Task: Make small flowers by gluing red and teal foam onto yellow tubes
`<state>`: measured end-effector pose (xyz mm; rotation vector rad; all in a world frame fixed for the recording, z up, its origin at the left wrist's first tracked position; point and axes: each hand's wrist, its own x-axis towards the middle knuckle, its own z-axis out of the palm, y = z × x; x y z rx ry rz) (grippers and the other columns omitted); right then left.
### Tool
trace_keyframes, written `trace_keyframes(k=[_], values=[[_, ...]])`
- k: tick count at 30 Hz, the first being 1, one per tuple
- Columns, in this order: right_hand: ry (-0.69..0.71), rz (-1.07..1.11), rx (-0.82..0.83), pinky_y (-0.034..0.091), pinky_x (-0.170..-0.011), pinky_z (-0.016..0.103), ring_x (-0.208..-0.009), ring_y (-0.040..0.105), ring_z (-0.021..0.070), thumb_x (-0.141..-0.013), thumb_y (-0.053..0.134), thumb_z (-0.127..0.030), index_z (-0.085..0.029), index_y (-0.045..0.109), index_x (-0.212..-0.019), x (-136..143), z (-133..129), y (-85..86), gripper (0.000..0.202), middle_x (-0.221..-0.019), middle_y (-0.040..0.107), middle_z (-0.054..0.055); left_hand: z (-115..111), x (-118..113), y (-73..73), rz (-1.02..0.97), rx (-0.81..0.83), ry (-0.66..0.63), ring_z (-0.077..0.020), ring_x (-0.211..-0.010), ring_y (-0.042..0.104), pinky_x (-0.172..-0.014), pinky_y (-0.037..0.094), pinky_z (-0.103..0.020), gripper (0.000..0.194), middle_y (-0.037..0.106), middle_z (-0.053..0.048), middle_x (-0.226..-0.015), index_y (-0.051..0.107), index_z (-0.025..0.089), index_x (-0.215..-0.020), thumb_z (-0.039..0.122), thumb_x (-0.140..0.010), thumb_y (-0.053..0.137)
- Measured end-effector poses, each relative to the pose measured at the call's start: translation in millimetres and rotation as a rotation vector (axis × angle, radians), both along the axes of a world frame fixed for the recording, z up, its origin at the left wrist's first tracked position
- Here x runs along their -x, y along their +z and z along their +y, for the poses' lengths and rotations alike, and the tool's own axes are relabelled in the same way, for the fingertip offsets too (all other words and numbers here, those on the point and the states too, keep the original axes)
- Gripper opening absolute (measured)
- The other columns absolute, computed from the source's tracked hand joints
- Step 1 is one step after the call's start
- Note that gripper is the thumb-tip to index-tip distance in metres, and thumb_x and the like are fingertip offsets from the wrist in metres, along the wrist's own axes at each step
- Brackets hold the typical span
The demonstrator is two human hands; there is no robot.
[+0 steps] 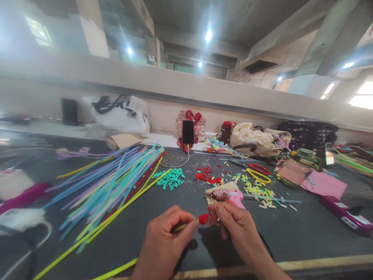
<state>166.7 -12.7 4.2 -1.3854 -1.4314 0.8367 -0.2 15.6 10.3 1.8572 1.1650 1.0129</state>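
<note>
My left hand [167, 237] pinches a yellow pipe cleaner [116, 268] between thumb and forefinger. Its long end trails out toward the lower left, over the table's front edge. On the tip stands a small red fuzzy piece [203, 219], just past my left fingertips. My right hand [237, 225] is closed, its fingertips pressed together close to the right side of the red piece. Whether they touch it or hold some tiny bit is hidden. Right behind that hand lies a pink glue gun [230, 195] on a beige pad [210, 199], nozzle pointing left.
Many coloured pipe cleaners [110, 194] spread across the left. Cut pieces lie in teal [171, 179], red [208, 177] and yellow [258, 190] piles. Scissors [259, 175] lie farther back. A phone [188, 132] stands upright, a cable plugged in. A purple power strip [345, 214] sits at right.
</note>
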Motion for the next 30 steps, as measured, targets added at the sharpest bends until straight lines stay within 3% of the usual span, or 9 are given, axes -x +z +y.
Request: trace_keyframes(k=[4, 8, 11, 15, 21, 25, 30], values=[[0.015, 0.005, -0.128, 0.040, -0.049, 0.020, -0.052, 0.048, 0.0087, -0.079, 0.048, -0.026, -0.022, 0.059, -0.096, 1.5, -2.8, 4.2, 0.021, -0.075, 0.061, 0.000, 2.8, 0.6, 6.7, -0.217, 0.313, -0.019, -0.0099, -0.048, 0.044, -0.047, 0.034, -0.019, 0.016, 0.049, 0.004, -0.048, 0.062, 0.017, -0.052, 0.029, -0.062, 0.059], [0.116, -0.099, -0.238, 0.042, -0.053, 0.018, -0.064, 0.052, 0.0102, -0.067, 0.058, -0.012, -0.030, 0.054, -0.105, 4.4, -5.0, 9.6, 0.042, -0.092, 0.059, -0.001, 4.9, -0.3, 8.1, -0.412, 0.501, -0.034, -0.0074, -0.043, 0.038, -0.045, 0.030, -0.019, 0.017, 0.047, 0.006, -0.042, 0.059, 0.015, -0.046, 0.029, -0.055, 0.064], [0.154, -0.146, -0.254, 0.044, -0.055, 0.018, -0.072, 0.054, 0.0114, -0.064, 0.061, -0.010, -0.032, 0.053, -0.106, 6.8, -5.4, 11.6, 0.048, -0.099, 0.058, -0.001, 7.1, -1.1, 4.3, -0.458, 0.533, -0.060, -0.0062, -0.040, 0.035, -0.044, 0.028, -0.019, 0.019, 0.047, 0.005, -0.040, 0.058, 0.015, -0.044, 0.031, -0.051, 0.066], [0.145, -0.159, -0.316, 0.046, -0.060, 0.020, -0.081, 0.056, 0.0151, -0.066, 0.062, -0.012, -0.029, 0.060, -0.099, 8.5, -3.8, 11.9, 0.038, -0.095, 0.060, 0.002, 10.4, -1.9, -3.6, -0.504, 0.534, -0.074, -0.0061, -0.039, 0.036, -0.043, 0.027, -0.019, 0.020, 0.049, 0.004, -0.039, 0.059, 0.014, -0.044, 0.032, -0.049, 0.067], [0.112, -0.161, -0.359, 0.045, -0.054, 0.020, -0.064, 0.056, 0.0120, -0.066, 0.062, -0.012, -0.025, 0.063, -0.093, 9.7, -0.1, 9.3, 0.030, -0.085, 0.062, 0.002, 9.0, -3.2, -1.8, -0.527, 0.581, -0.050, -0.0047, -0.038, 0.032, -0.043, 0.025, -0.018, 0.021, 0.047, 0.006, -0.037, 0.060, 0.014, -0.045, 0.033, -0.048, 0.069], [0.093, -0.160, -0.377, 0.046, -0.058, 0.021, -0.064, 0.055, 0.0118, -0.065, 0.062, -0.010, -0.027, 0.057, -0.101, 10.4, -0.6, 8.7, 0.041, -0.085, 0.062, 0.000, 7.3, -4.8, 1.5, -0.554, 0.646, -0.047, -0.0040, -0.036, 0.030, -0.041, 0.024, -0.018, 0.023, 0.046, 0.006, -0.037, 0.058, 0.014, -0.044, 0.033, -0.047, 0.070], [0.095, -0.217, -0.408, 0.047, -0.060, 0.023, -0.073, 0.058, 0.0155, -0.067, 0.062, -0.013, -0.022, 0.063, -0.092, 10.6, -1.2, 10.3, 0.026, -0.083, 0.062, 0.003, 9.8, -6.0, -3.2, -0.561, 0.616, -0.036, -0.0044, -0.038, 0.030, -0.041, 0.021, -0.018, 0.026, 0.045, 0.006, -0.036, 0.057, 0.014, -0.042, 0.035, -0.045, 0.071]])
